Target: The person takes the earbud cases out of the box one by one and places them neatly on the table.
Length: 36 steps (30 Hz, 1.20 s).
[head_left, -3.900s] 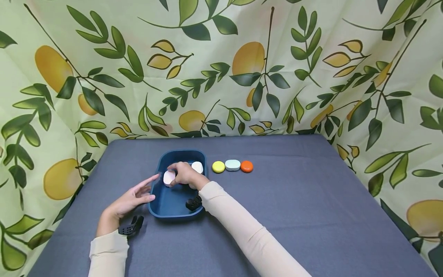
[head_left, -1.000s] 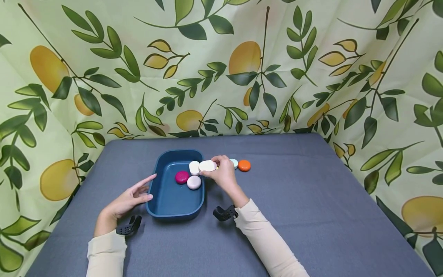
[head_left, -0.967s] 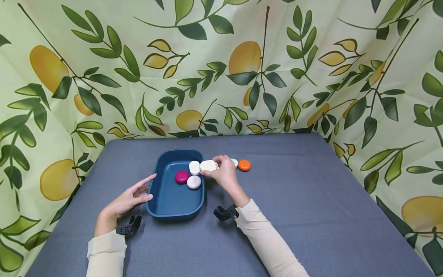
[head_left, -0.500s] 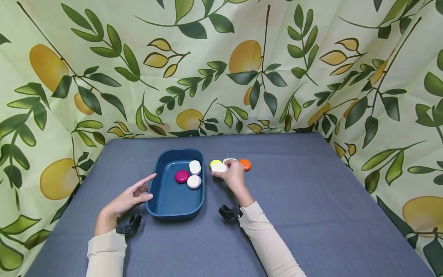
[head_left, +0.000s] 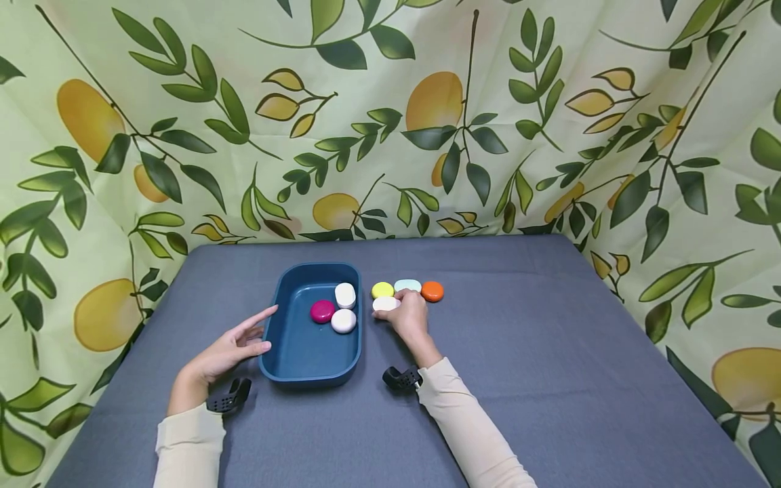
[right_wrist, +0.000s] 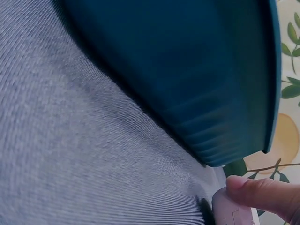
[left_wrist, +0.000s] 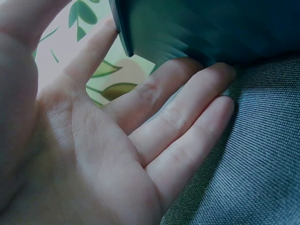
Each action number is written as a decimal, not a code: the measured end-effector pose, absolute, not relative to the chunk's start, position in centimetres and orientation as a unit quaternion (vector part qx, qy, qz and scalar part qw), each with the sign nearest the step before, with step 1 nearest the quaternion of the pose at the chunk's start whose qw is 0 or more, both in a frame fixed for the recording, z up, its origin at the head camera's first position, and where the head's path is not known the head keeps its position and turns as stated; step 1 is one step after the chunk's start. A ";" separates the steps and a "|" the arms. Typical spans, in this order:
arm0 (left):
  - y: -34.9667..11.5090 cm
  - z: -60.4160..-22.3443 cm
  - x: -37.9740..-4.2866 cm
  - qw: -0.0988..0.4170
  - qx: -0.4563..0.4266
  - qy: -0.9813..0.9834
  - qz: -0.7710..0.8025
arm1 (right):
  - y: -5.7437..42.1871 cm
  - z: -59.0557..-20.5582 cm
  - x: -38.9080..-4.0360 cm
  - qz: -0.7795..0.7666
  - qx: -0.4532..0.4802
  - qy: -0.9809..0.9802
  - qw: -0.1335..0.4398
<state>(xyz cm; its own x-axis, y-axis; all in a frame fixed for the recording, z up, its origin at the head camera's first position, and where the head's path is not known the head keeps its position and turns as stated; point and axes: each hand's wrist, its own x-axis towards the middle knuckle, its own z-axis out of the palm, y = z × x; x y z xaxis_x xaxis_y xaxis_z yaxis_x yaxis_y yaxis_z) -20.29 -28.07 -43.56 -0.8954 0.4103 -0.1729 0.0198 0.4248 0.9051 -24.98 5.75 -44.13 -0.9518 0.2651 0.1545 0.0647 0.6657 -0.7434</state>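
My right hand pinches a white, rounded oblong piece between thumb and fingers, low over the cloth or on it; I cannot tell which. In the right wrist view the thumb presses the pale side of this piece. Just behind it sit a round yellow piece, a pale mint oblong piece and a round orange piece. A blue bin holds a white oblong piece, a round whitish piece and a round magenta piece. My left hand touches the bin's left side, fingers extended.
A grey-blue cloth covers the table. Behind and beside it hangs a curtain printed with leaves and fruit. Black wrist mounts sit on both wrists.
The right hand has carried the white oblong piece out of the bin, over its right rim, and down in front of the yellow piece. My left hand stays at the bin's side.
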 end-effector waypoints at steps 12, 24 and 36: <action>-27.9 -43.4 -20.2 0.185 0.130 0.824 0.519 | 5.4 -44.7 -25.1 0.376 -0.094 -0.912 0.134; -28.0 -43.5 -20.3 0.186 0.127 0.825 0.519 | 6.2 -43.3 -25.0 0.407 -0.075 -0.901 0.133; -28.1 -43.4 -20.2 0.185 0.129 0.823 0.522 | 5.5 -40.5 -25.2 0.449 -0.056 -0.889 0.075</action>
<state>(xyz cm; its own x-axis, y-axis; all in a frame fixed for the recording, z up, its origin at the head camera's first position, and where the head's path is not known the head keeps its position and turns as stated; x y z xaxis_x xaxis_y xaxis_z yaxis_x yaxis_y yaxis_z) -20.20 -28.05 -43.41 -0.8982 0.4053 -0.1703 0.0184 0.4218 0.9065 -25.21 5.52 -40.54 -0.9824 0.1672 0.0835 0.0322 0.5914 -0.8058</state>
